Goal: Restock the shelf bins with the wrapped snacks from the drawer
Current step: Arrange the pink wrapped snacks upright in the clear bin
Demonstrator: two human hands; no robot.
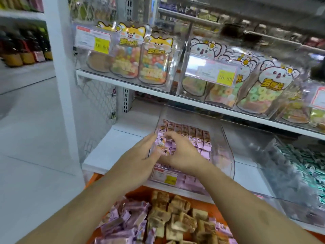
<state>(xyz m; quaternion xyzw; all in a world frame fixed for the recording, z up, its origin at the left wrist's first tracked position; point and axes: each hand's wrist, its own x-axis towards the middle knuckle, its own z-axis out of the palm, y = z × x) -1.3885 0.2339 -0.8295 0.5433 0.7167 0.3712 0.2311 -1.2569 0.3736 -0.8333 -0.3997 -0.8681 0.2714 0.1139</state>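
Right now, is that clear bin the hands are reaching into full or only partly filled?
Partly filled. The clear bin holds a neat back row of pink wrapped snacks, but its right side shows bare.
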